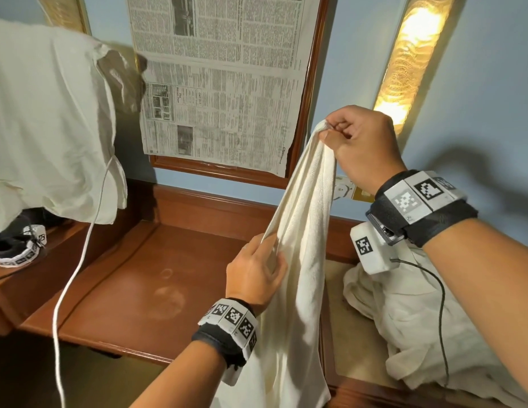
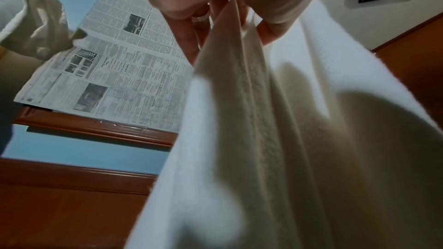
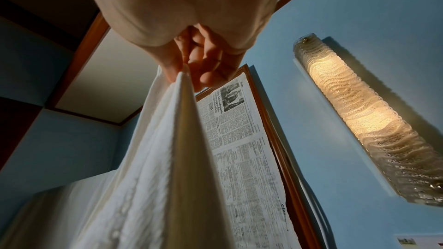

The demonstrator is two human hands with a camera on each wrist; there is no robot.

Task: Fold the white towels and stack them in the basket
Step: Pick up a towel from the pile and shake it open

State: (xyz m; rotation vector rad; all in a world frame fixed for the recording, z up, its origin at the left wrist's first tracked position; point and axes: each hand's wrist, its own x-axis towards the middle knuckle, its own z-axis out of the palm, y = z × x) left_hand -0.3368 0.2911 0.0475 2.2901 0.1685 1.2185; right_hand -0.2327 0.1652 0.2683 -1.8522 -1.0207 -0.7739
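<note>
A pale blue wall (image 1: 360,69) backs a reddish-brown wooden desk (image 1: 145,278), with a sheet of newspaper (image 1: 215,78) hung over a wood-framed panel and a lit, ribbed glass wall lamp (image 1: 410,51) to its right. From the head view, the right hand (image 1: 360,142) is raised in front of the lamp and pinches the top corner of a cream-white woven towel (image 1: 301,219) between thumb and curled fingers. The towel hangs down in a long bunched fall from that pinch. Lower and to the left, the left hand (image 1: 257,275) grips the towel's left edge, fingers wrapped into the folds. A heap of rumpled white cloth (image 1: 419,325) lies to the right under the right forearm. A white cloth draped over something tall (image 1: 47,122) fills the upper left, and a white cord (image 1: 77,260) trails down from it. No basket shows in any view.

In the left wrist view, the left hand's fingers (image 2: 184,43) curl round a gathered ridge of the towel (image 2: 275,139), which spreads toward the camera.

In the right wrist view, the right hand's thumb and fingertips (image 3: 208,77) close on the towel's top edge (image 3: 167,149), the cloth dropping straight below them, with the newspaper (image 3: 242,149) and lamp (image 3: 369,118) beyond.
</note>
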